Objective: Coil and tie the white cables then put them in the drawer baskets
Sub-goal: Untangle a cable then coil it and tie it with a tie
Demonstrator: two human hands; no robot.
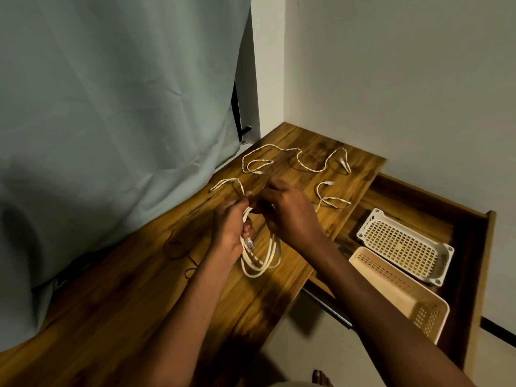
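My left hand (230, 229) grips a coiled flat white cable (261, 263) whose loops hang down onto the wooden table (139, 289). A connector shows just under the left fingers. My right hand (290, 213) is beside the left, fingers curled and pinching the cable's free end at the top of the coil. A braided white cable (296, 159) lies loose at the table's far end. A shorter white cable (332, 198) lies near the right edge. Another short piece (227, 184) runs left of my hands.
An open wooden drawer (474, 247) on the right holds a white perforated basket (405, 244) and a cream basket (402, 294). Thin dark ties (178, 247) lie on the table at left. A grey-green curtain (111, 121) hangs along the table's left side.
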